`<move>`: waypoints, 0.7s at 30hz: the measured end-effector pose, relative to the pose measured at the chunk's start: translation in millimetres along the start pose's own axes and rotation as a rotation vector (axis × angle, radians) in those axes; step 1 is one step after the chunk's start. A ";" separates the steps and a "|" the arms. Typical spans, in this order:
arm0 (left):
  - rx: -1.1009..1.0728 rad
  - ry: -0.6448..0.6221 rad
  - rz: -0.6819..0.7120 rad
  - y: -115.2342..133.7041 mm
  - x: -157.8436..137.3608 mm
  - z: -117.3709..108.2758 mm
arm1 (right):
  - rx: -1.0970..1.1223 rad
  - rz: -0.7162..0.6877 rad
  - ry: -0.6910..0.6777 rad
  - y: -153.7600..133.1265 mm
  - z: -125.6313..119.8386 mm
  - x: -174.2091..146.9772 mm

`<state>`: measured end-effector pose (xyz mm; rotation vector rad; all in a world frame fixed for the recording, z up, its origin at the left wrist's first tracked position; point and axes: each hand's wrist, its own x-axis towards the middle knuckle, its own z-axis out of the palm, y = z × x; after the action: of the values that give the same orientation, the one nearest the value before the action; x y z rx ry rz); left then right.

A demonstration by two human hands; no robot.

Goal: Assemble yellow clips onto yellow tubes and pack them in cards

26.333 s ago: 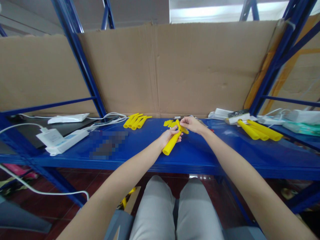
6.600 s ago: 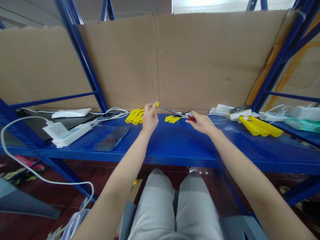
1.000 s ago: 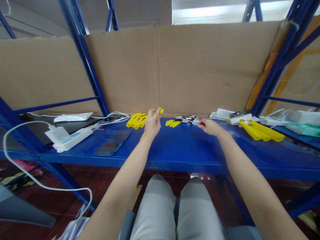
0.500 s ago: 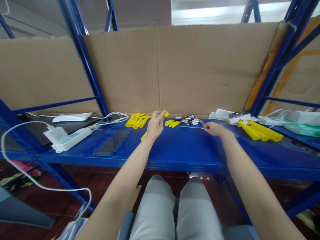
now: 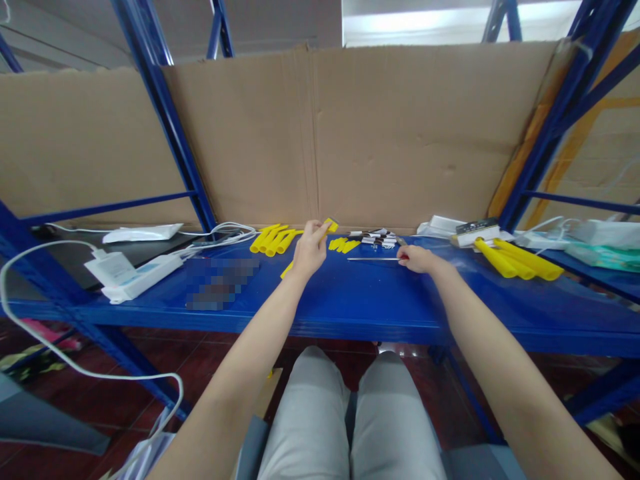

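Note:
My left hand [image 5: 311,250] is closed around a yellow plastic piece [image 5: 331,225] with a dark end, which sticks up past the fingertips. More yellow [image 5: 287,270] shows beside the wrist; whether it belongs to the same piece, I cannot tell. In my right hand [image 5: 416,258] is a screwdriver-like tool with a long thin metal shaft [image 5: 373,259] pointing left, its grip hidden by the fingers. Small flat yellow pieces [image 5: 344,245] lie between the hands. Behind the shaft are several black-and-white parts [image 5: 379,238] and tiny shiny bits.
Yellow tubes [image 5: 273,241] lie at left, and larger yellow cones [image 5: 517,260] at right beside a small box [image 5: 477,231]. A power strip [image 5: 143,277] with white cables and a blurred dark flat object [image 5: 223,283] are further left. Cardboard [image 5: 400,133] walls the back of the blue shelf [image 5: 350,300].
My right hand has moved a little left, carrying the thin metal shaft with it toward the left hand. My left hand has kept its place and its hold.

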<state>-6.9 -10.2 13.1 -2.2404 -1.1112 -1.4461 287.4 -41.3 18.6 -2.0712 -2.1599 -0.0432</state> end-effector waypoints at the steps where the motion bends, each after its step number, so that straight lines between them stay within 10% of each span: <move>1: -0.002 -0.005 0.000 0.0 0.1 0.0 | 0.010 -0.010 0.004 -2.6 0.5 -0.2; 12: -0.013 -0.055 0.018 -1.4 0.2 1.5 | 0.029 -0.025 0.070 -15.6 8.5 4.6; 21: -0.024 -0.343 0.029 -7.2 -4.9 10.8 | -0.016 -0.044 0.122 -14.9 13.3 11.1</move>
<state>-5.8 -1.4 2.5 -2.5768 -1.1532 -1.0943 271.0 -29.4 8.1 -1.9739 -2.1394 -0.1867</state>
